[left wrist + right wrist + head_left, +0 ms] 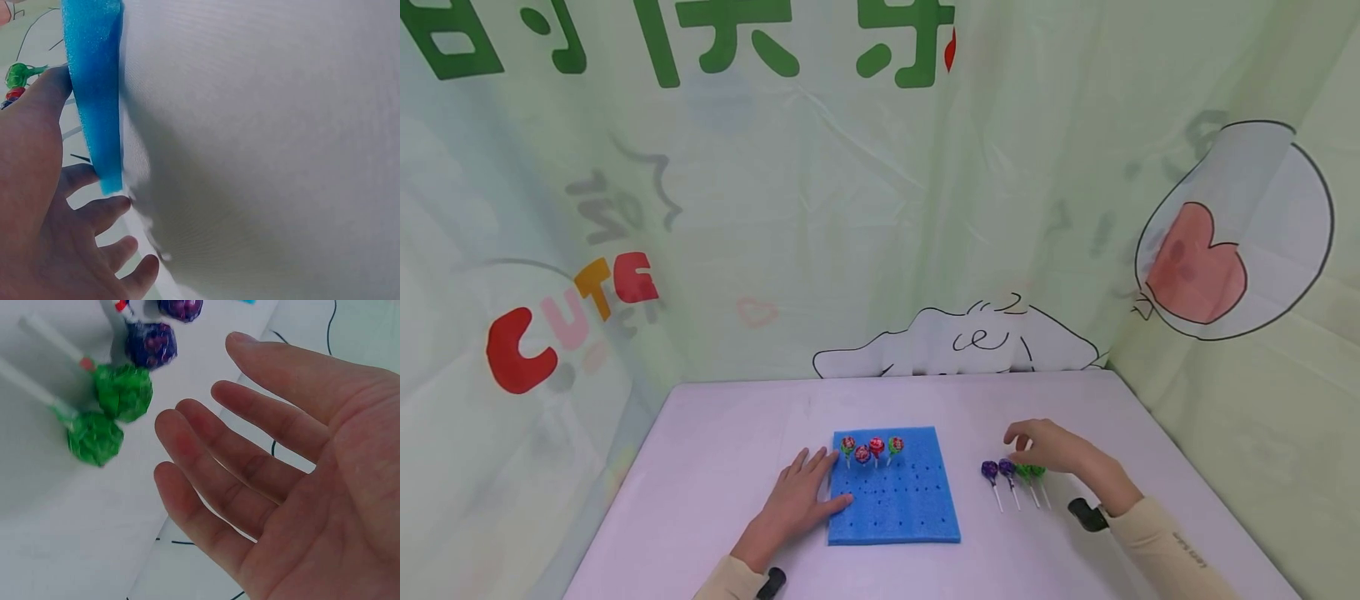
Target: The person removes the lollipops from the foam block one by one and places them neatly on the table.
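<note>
My left hand (797,500) rests at the left side of a blue foam board (895,504) dotted with small holes. Its thumb lies over the board's edge and the other fingers are spread, as the left wrist view shows beside the board's thick side (94,94). Along the far part of the board stand several wrapped lollipops (877,447), red, green and dark-wrapped. My right hand (1054,448) hovers with loosely bent fingers over the lollipops on the table. Two are purple (990,470) and two are green (95,439). Nothing is between its fingers in the right wrist view.
The table (737,425) has a pale lilac-white cover. A printed curtain (850,208) with letters and drawings hangs behind it and along both sides. The loose lollipops lie in a row right of the board, white sticks toward the near edge.
</note>
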{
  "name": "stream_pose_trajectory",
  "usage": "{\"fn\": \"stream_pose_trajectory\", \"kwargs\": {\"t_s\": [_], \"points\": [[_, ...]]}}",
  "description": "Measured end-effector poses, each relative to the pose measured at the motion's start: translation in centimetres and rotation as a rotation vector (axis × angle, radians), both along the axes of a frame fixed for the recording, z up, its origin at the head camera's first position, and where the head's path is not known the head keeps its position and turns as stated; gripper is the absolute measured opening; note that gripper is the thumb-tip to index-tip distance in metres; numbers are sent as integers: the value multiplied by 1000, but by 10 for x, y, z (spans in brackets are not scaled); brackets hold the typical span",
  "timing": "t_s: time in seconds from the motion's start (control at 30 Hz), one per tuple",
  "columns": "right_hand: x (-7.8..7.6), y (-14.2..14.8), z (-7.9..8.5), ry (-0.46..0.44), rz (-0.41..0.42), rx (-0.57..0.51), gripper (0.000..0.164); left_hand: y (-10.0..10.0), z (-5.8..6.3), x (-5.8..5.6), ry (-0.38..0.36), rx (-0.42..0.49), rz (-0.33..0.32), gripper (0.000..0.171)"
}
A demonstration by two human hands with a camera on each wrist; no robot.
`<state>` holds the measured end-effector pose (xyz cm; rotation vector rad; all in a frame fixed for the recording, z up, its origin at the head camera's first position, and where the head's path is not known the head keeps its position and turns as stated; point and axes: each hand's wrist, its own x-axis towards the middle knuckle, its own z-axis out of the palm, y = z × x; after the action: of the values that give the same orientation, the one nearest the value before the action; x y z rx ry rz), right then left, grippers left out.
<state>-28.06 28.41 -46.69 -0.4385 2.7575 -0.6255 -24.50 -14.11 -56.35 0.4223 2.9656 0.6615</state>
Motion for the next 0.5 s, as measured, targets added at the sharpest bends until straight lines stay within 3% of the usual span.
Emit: {"fn": "stream_pose_trajectory", "kwargs": {"t_s": [0.5], "points": [[5, -32, -12, 118, 45, -44, 19, 2, 0, -1, -9, -4, 7, 87]]}}
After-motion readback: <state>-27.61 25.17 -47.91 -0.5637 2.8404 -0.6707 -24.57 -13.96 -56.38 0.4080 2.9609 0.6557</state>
